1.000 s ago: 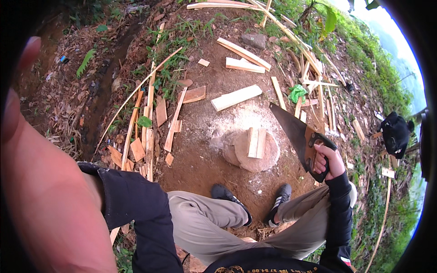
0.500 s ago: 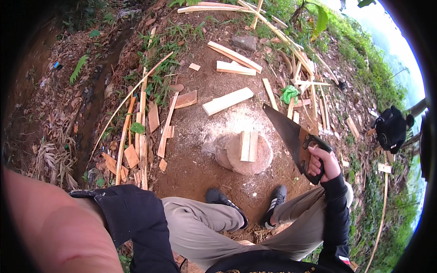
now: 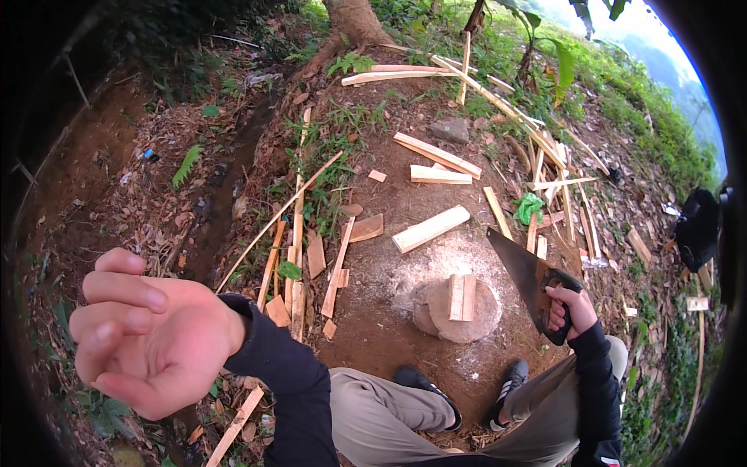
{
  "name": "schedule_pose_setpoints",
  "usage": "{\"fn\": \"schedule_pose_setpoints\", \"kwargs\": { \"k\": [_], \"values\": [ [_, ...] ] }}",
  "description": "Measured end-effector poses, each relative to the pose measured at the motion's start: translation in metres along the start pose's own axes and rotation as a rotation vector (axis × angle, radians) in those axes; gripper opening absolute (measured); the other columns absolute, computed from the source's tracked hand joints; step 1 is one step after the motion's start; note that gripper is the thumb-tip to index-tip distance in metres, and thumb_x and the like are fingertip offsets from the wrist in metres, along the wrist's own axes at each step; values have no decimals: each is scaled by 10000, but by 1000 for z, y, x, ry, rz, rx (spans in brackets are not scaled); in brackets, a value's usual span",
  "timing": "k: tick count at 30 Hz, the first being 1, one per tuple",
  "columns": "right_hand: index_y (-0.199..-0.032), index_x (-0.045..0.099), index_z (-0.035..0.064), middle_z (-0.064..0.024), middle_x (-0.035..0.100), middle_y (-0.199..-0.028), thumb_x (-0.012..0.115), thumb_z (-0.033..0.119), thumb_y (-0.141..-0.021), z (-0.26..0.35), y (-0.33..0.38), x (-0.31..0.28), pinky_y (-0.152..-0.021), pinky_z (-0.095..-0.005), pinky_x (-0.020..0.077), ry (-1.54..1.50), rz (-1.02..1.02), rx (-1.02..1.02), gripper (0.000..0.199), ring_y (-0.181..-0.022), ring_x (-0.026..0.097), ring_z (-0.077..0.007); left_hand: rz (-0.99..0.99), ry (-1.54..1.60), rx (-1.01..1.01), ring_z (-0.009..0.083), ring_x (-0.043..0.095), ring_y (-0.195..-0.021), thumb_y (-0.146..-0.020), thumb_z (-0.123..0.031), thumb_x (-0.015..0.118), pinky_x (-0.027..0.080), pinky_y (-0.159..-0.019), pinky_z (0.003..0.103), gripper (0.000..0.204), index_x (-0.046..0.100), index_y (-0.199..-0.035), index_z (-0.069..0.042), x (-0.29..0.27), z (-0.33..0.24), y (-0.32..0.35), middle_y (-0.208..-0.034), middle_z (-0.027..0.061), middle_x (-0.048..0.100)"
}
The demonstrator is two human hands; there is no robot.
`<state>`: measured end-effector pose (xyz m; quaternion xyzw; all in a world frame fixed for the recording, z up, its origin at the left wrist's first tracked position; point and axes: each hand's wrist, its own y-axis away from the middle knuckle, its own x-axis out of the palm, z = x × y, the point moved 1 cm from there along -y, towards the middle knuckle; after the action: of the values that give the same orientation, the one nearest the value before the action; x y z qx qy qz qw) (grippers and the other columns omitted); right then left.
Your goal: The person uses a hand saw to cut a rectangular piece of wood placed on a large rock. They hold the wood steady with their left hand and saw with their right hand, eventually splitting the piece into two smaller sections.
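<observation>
With its fingers wrapped round the black handle, my right hand (image 3: 570, 310) holds a handsaw (image 3: 523, 268), its dark blade slanting up and away to the left. My left hand (image 3: 156, 338) is raised at the left, palm toward me, fingers half curled and apart, with nothing in it. Between the two, lower down, a round wooden stump (image 3: 486, 315) stands on the ground in front of my feet. Two short wood pieces (image 3: 462, 297) lie side by side on its top. Pale sawdust surrounds the stump.
Beyond the stump lies a thick plank (image 3: 431, 228), with further boards (image 3: 440, 174) behind it. Long strips (image 3: 298, 233) and offcuts lie to the left. A wood pile (image 3: 556, 167) and a green plastic bag (image 3: 528, 207) are at the right, near a black bag (image 3: 697, 229).
My left hand has come into full view, where before mostly the forearm showed close up. The view has shifted, so the scene sits lower and farther right. The saw stays in my right hand.
</observation>
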<state>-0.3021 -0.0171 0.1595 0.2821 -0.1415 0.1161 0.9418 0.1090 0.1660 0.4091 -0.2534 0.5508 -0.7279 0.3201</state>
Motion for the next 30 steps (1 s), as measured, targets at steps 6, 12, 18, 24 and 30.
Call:
{"fn": "schedule_pose_setpoints", "kwargs": {
  "k": [6,12,18,24,30],
  "values": [
    [-798,493,98,5,402,-513,638,99,-891,-3,-1,-1,-368,-316,355,-16,25,2,173,-364,414,-137,-58,-99,24,175,443,-494,-1021,-322,296,438,-597,406,390,547,-875,-61,8,4,7,-685,34,460],
    [-833,506,96,9,405,-518,630,99,-896,-2,-1,-3,-371,-319,362,-2,27,3,139,-369,423,-136,-100,-24,16,168,439,-480,-1018,-333,303,431,-537,379,410,558,-878,-44,10,-1,8,-680,41,454],
    [-840,509,94,4,407,-520,623,97,-900,-1,1,3,-371,-321,364,-11,25,14,129,-368,421,-138,-62,19,-10,164,430,-462,-1019,-350,312,419,-500,364,423,568,-893,-38,11,-4,8,-674,43,453],
    [-794,491,97,3,408,-518,628,99,-898,-3,-1,0,-372,-322,365,6,34,9,172,-364,417,-140,-46,48,-27,163,429,-464,-1027,-356,312,416,-505,358,429,566,-893,-37,13,-6,10,-673,44,454],
    [-738,462,102,3,409,-512,629,108,-902,-3,-2,0,-373,-320,365,-2,49,19,235,-363,420,-140,-37,53,-26,165,426,-471,-1032,-349,304,414,-515,360,431,568,-899,-36,16,-8,9,-673,48,456]
  ]
}}
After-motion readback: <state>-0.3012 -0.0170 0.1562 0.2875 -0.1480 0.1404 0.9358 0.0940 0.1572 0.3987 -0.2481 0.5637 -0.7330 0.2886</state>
